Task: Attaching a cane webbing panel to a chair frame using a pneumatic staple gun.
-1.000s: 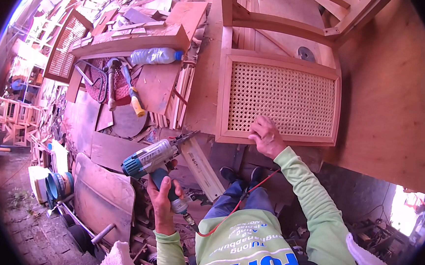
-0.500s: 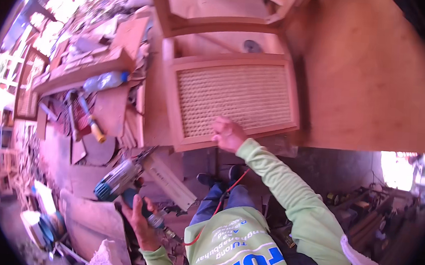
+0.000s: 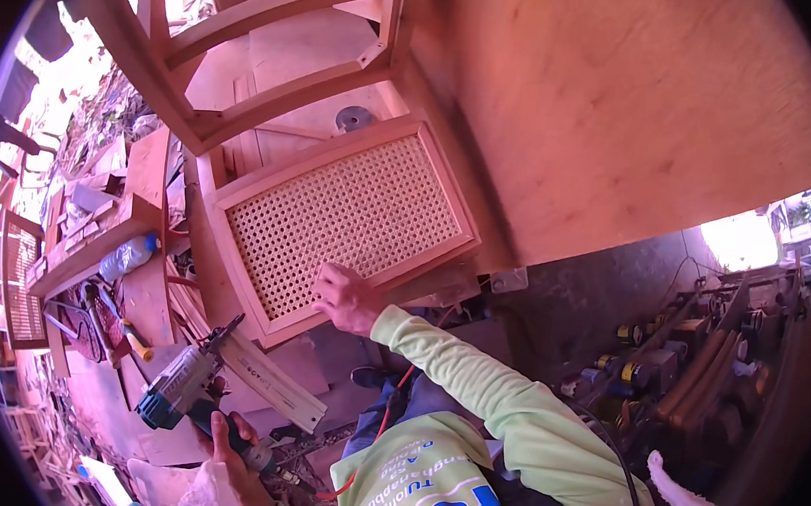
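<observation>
My left hand is closed around the handle of a grey and teal air nail gun, whose nose points up and away. A red air hose runs from the handle's end across my front. Beyond it lies a wooden chair frame with a woven cane panel set in a wooden border. Over the near border of that panel is my right hand, its fingers curled together at the cane's edge. Whatever those fingers may pinch is too small or hidden to make out.
A large plywood sheet stretches along the right. At left are a plastic bottle, a yellow-handled tool and wood scraps. A pale metal rail lies below the panel. A grey disc rests behind the cane panel.
My view has turned, so the chair frame and panel appear tilted and farther left. The nail gun stays in my left hand; my right hand remains at the panel's near border.
</observation>
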A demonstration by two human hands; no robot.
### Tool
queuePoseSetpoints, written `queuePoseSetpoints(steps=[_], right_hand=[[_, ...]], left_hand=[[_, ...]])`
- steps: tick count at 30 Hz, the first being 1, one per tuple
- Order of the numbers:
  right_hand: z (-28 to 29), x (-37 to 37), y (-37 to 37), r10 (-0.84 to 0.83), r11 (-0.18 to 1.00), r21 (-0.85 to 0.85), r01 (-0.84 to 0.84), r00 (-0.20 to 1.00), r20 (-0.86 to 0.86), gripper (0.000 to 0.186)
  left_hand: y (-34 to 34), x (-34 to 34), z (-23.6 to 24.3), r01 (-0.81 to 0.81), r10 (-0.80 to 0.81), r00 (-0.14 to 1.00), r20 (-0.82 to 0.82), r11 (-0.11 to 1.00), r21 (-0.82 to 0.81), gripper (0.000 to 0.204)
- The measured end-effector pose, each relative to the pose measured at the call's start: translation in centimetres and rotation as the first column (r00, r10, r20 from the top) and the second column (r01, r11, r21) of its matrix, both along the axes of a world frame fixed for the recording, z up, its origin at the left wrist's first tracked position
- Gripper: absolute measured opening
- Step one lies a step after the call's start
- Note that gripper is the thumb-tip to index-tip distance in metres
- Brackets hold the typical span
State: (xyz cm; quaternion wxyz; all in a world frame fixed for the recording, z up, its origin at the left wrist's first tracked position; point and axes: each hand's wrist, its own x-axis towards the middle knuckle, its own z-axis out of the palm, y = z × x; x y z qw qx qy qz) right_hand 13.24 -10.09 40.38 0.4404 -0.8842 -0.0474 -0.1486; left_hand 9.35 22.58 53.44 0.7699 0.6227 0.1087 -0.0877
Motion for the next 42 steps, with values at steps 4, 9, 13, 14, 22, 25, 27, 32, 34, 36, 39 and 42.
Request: queuePoseSetpoints(steps=[4,9,13,14,22,25,27,32,34,36,39,42], right_hand=[[-1.2,-5.4,-1.5,-0.677,0.552,0.484,0.679,0.704,-0.215,0.031],[-4.1,-7.0,-8.3,-0.649,-0.188,0.286,0.94,0.099,-0.754,0.049],[-3.7,-5.2,-10.4,-0.505,-0.172,0.333,0.927,0.207,-0.838,0.05],[-3.2,-5.2,-10.6,-0.495,-0.185,0.361,0.914,0.231,-0.838,0.049],[-3.4,-5.3,-12.8,-0.309,-0.111,0.469,0.876,0.418,-0.855,0.04],[-3.2,-5.1,-13.0,-0.31,-0.133,0.453,0.882,0.397,-0.864,0.035],[-3.1,-5.2,-13.3,-0.319,-0.109,0.447,0.888,0.395,-0.861,0.034],[-2.8,-5.8,-14.0,-0.219,-0.1,0.461,0.882,0.433,-0.875,0.036],[-2.8,-5.8,-14.1,-0.211,-0.091,0.474,0.876,0.448,-0.869,0.037],[-2.8,-5.8,-14.1,-0.2,-0.097,0.419,0.903,0.395,-0.897,0.039],[-3.5,-5.9,-14.2,-0.226,-0.083,0.434,0.897,0.407,-0.885,0.043],[-5.0,-6.9,-15.1,-0.104,-0.112,0.466,0.878,0.456,-0.884,0.052]], left_hand=[[-2.1,1.1,0.4,0.021,-0.021,1.0,0.007,1.0,-0.023,0.025],[-6.1,3.1,0.9,0.105,-0.106,0.994,0.004,0.977,-0.186,0.039],[-8.9,3.6,0.8,0.15,-0.15,0.989,0.016,0.965,-0.216,0.037],[-9.3,3.4,0.9,0.164,-0.165,0.986,0.016,0.964,-0.209,0.037],[-10.9,2.1,1.0,0.123,-0.124,0.992,0.007,0.977,-0.174,0.032],[-11.0,2.1,1.1,0.075,-0.076,0.997,-0.002,0.989,-0.128,0.029],[-11.0,2.2,1.1,0.05,-0.049,0.999,0.011,0.99,-0.129,0.028],[-11.6,2.2,1.7,0.035,-0.037,0.999,-0.01,0.989,-0.145,0.031],[-11.9,2.0,2.2,0.052,-0.049,0.998,0.024,0.99,-0.134,0.032],[-12.0,1.7,2.9,0.072,-0.067,0.997,0.039,0.988,-0.138,0.032],[-12.4,1.5,3.2,0.069,-0.062,0.997,0.048,0.986,-0.152,0.029],[-11.7,1.2,3.8,-0.1,0.08,0.985,-0.15,0.986,-0.135,0.024]])
